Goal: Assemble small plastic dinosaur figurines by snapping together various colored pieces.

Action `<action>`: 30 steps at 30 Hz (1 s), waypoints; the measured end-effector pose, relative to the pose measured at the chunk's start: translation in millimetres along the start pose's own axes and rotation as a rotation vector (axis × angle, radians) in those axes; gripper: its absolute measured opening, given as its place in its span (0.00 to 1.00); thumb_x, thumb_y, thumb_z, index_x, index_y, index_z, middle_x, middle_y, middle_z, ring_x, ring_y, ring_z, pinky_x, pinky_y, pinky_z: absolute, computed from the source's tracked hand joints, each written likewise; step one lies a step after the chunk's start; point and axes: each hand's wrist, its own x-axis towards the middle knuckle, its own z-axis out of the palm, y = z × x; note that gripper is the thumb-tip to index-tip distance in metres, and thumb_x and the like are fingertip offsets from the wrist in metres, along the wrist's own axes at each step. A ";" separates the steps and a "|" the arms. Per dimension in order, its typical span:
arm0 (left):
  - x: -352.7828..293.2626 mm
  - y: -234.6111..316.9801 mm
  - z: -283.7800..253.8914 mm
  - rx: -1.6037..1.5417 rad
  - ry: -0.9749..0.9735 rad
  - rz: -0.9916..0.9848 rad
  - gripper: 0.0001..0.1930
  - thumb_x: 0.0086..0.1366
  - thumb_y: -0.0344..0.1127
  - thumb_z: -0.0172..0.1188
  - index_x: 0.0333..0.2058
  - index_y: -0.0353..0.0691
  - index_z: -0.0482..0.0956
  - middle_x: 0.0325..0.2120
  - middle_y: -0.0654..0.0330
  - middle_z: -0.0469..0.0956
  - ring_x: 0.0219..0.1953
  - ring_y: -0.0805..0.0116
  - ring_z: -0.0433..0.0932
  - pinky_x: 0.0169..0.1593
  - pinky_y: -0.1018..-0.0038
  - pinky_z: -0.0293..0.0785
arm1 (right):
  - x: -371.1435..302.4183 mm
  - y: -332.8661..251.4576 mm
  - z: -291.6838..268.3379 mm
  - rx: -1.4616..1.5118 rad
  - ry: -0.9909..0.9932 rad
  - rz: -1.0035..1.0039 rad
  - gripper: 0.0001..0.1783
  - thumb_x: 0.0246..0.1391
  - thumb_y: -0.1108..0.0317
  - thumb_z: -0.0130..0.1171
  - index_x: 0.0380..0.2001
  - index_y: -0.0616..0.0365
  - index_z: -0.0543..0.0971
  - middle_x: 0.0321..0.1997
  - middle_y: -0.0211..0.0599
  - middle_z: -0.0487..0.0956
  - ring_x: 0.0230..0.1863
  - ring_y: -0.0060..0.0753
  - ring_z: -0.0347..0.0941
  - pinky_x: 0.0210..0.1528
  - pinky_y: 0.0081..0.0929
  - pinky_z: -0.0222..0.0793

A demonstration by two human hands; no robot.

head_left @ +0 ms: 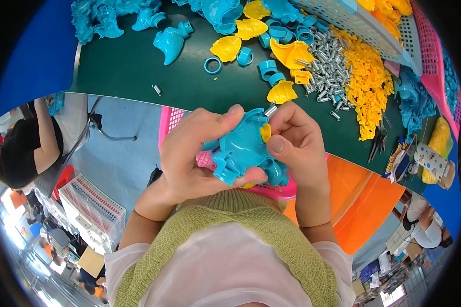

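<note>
Your left hand [187, 151] grips the turquoise plastic shell [243, 143] above the pink basket [164, 128], just off the green table [128, 74], bare near its left edge; your right hand [303, 146] curls alongside, grip unclear.

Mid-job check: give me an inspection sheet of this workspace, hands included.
Surface: dark green table, parts spread along it.
Job's things: teal shell, held; metal cylinder and yellow piece at its right edge.
Clutter: piled metal cylinders and small yellow pieces; loose teal ring; lone cylinder near the front edge.
Hands: left hand grips the shell; right hand at its right edge, exact contact unclear.
Cables: nothing seen for certain.
Surroundings: pink basket beneath the hands; orange surface right; a person left.
</note>
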 end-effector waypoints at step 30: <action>-11.2 -15.7 -2.9 -0.593 0.117 -0.411 0.29 0.58 0.40 0.59 0.53 0.33 0.59 0.53 0.56 0.63 0.48 0.71 0.68 0.50 0.75 0.66 | 12.9 -10.0 -29.6 -1.231 0.226 -0.610 0.05 0.48 0.78 0.56 0.30 0.64 0.75 0.34 0.37 0.76 0.36 0.27 0.71 0.41 0.20 0.65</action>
